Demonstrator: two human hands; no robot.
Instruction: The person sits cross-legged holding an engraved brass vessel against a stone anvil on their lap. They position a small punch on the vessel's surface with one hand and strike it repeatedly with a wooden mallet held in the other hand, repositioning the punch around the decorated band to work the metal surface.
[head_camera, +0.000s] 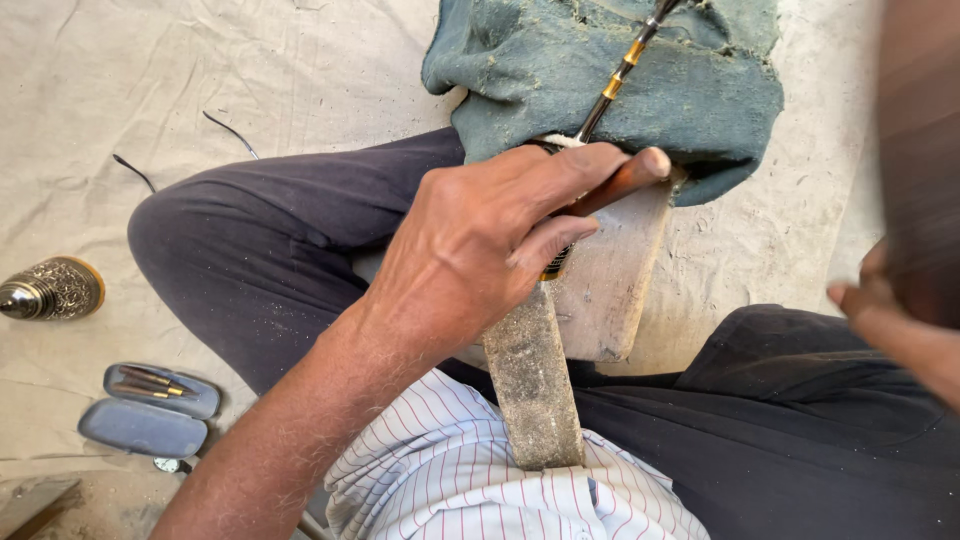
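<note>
Gripping slender rod (622, 75) – left hand (490, 235) over wooden block (610, 285)

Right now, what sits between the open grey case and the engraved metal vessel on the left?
Nothing: in the head view only bare cloth separates the open grey case from the engraved metal vessel. They lie apart.

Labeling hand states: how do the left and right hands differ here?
The left hand is sharp, mid-frame, fingers curled around a slim brown tool handle on the wooden block. The right hand is blurred at the frame's right edge, raised, its grip hidden. Both are bare.
</note>
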